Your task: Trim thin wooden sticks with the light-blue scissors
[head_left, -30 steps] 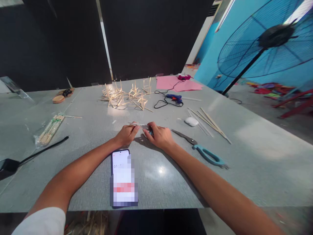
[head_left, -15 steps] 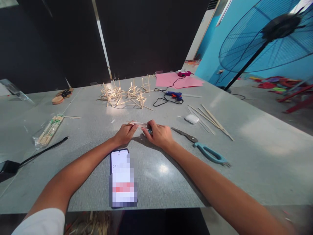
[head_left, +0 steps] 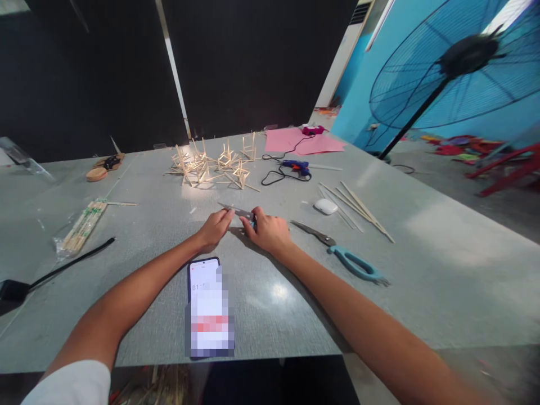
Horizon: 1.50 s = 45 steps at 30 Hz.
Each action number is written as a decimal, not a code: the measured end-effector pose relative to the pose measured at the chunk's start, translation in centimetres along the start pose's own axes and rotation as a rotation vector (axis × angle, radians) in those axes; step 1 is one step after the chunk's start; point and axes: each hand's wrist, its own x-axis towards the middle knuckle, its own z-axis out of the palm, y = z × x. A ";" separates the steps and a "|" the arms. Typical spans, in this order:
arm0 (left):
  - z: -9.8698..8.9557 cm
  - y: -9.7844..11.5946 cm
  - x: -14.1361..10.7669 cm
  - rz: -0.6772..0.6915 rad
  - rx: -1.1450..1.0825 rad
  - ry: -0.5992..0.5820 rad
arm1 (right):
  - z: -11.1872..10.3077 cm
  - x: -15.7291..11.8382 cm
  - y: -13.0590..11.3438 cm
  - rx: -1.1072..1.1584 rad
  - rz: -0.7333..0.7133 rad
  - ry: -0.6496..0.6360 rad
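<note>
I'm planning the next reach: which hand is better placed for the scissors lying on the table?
Probably the right hand: it is nearer the scissors than the left hand, though it holds a bladed tool.

fan [head_left: 469,55] by blue wall [head_left: 356,121], lit phone [head_left: 206,281], perhaps a red chair [head_left: 512,167]

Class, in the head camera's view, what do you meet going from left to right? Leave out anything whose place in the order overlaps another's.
Packet of sticks → left hand → right hand → small white object → standing fan.
</note>
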 end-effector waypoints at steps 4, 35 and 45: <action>0.2 -0.4 0.8 -0.038 -0.103 -0.005 | 0.3 0.2 -0.4 -0.005 0.024 0.000; -0.3 -0.7 0.4 -0.052 -0.051 -0.071 | -0.3 0.4 -0.7 -0.057 -0.063 -0.044; -0.6 -0.5 0.2 -0.046 -0.054 -0.099 | -4.8 1.0 4.4 0.026 0.312 0.198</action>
